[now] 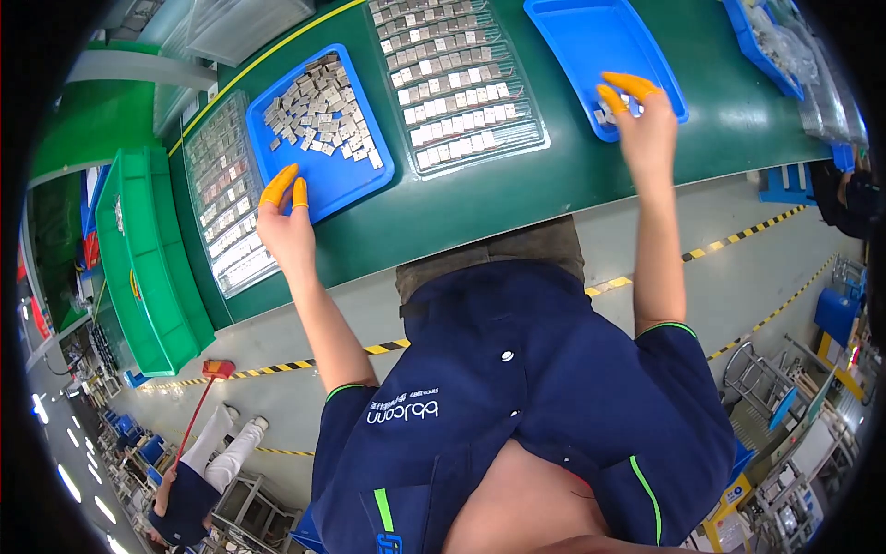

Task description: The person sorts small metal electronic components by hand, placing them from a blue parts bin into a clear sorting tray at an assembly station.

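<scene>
1. Nearest to the camera is the person's dark blue shirt (pixel 517 406); both bare forearms go up from it toward the green table (pixel 480 198).
2. Left hand (pixel 284 226) is at the near edge of the left blue tray (pixel 355 180). Its orange-capped fingers (pixel 279 185) are close together and point into the tray; whether they hold a piece I cannot tell.
3. Small grey metal pieces (pixel 318 111) lie heaped in the far part of this tray, pointing in many directions.
4. Right hand (pixel 646 125), well to the right of this tray, has its fingers narrow over a few pieces in the near corner of the right blue tray (pixel 591 42).
5. Between the two trays lies a clear tray of pieces in rows (pixel 457 83), its long axis running away from the person.
</scene>
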`<action>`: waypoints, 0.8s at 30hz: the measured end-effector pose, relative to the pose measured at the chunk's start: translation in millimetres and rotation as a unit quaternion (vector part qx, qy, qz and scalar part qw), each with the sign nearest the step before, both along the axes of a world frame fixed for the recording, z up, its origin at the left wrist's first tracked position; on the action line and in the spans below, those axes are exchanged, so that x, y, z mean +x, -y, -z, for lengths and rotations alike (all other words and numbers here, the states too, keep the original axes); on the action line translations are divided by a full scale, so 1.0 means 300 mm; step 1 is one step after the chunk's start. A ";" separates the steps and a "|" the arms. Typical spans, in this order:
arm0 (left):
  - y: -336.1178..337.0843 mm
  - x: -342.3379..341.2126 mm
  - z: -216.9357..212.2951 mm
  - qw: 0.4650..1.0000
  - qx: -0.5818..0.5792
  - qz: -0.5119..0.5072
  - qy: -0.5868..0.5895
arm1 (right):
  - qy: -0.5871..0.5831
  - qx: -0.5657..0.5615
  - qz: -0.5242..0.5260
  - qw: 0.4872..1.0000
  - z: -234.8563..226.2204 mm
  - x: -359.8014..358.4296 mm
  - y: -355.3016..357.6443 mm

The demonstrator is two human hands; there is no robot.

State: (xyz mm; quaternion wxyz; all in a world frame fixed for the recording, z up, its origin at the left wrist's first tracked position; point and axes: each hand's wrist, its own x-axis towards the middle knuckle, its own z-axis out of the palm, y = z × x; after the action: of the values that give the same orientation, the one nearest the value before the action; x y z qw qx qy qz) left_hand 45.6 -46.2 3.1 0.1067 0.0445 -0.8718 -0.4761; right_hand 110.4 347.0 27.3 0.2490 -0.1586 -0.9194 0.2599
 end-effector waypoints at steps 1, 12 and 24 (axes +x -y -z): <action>-0.003 -0.012 -0.001 1.000 -0.001 -0.004 -0.004 | 0.044 0.020 -0.012 0.999 0.016 0.003 -0.069; -0.030 -0.108 -0.052 0.931 -0.365 0.020 -0.002 | 0.192 0.103 -0.135 0.967 -0.029 -0.039 -0.157; 0.002 -0.162 -0.004 0.994 -0.019 0.034 0.104 | 0.049 -0.041 -0.024 0.998 -0.072 -0.023 -0.092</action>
State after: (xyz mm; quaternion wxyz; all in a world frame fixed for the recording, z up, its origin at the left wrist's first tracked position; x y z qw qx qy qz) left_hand -2.9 -46.7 4.3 0.0006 0.0622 -0.8879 -0.4559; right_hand 103.4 374.6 48.8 0.1907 -0.1594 -0.9225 0.2952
